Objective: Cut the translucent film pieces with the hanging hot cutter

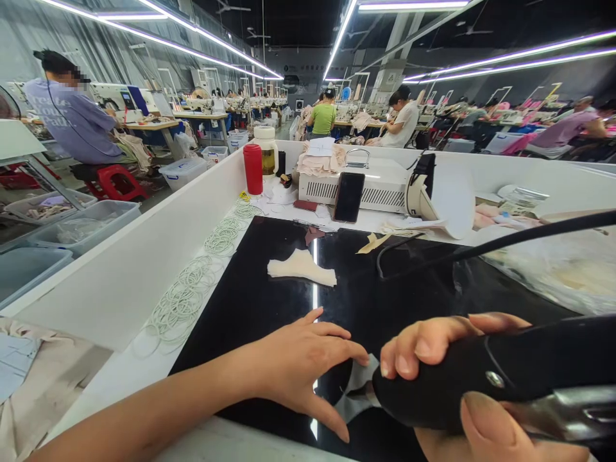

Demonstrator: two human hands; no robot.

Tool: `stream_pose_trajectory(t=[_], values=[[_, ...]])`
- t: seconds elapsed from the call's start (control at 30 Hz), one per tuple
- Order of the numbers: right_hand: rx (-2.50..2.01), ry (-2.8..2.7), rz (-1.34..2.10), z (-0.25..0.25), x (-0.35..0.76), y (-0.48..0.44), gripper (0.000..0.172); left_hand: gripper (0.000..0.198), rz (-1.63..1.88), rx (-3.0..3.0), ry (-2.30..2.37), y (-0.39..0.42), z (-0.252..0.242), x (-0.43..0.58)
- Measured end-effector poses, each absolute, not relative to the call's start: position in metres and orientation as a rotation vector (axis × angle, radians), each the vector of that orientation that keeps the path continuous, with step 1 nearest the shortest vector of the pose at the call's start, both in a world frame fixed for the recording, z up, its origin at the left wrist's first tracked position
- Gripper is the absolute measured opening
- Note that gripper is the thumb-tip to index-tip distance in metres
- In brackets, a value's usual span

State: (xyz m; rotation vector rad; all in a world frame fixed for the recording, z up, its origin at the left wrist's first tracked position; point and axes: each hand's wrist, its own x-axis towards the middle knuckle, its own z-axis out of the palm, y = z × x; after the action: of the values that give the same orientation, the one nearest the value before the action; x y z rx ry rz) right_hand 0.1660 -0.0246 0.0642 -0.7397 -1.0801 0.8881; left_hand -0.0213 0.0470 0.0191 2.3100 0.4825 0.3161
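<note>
My right hand grips a black corded hand tool at the lower right; its dark metal tip points left. Under that tip lies a small grey, thin piece, partly hidden by the tool. My left hand hovers over or rests on the glossy black board, which I cannot tell. Its fingers are spread, with the index fingertip at the edge of the grey piece. Further up the board sits a cream fabric piece with a curved outline.
Pale green rings line the left side. Behind the board stand a red cup, a phone and a white vented box. A black cable crosses above the right side, near a plastic bag. Several people work beyond the white wall.
</note>
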Motion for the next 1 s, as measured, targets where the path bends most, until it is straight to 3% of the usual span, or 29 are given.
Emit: stream_pose_trajectory(t=[0.17,0.37,0.67,0.87,1.0], values=[[-0.81,-1.067,0.877,0.064,0.164,-0.026,0.035,0.082,0.313,2.308,0.481,0.047,0.017,-0.021],[-0.729,-1.008,0.846,0.064,0.145,-0.028,0.046,0.079,0.326,2.32,0.461,0.047,0.016,-0.02],[-0.73,-1.098,0.946,0.066,0.159,-0.03,0.038,0.07,0.336,2.328,0.438,0.048,0.015,-0.021],[-0.783,-0.887,0.771,0.084,0.165,-0.023,0.047,0.022,0.459,2.518,0.339,0.054,0.019,-0.03],[-0.819,-0.824,0.694,0.089,0.171,-0.018,0.048,0.013,0.416,2.599,0.334,0.061,0.028,-0.038]])
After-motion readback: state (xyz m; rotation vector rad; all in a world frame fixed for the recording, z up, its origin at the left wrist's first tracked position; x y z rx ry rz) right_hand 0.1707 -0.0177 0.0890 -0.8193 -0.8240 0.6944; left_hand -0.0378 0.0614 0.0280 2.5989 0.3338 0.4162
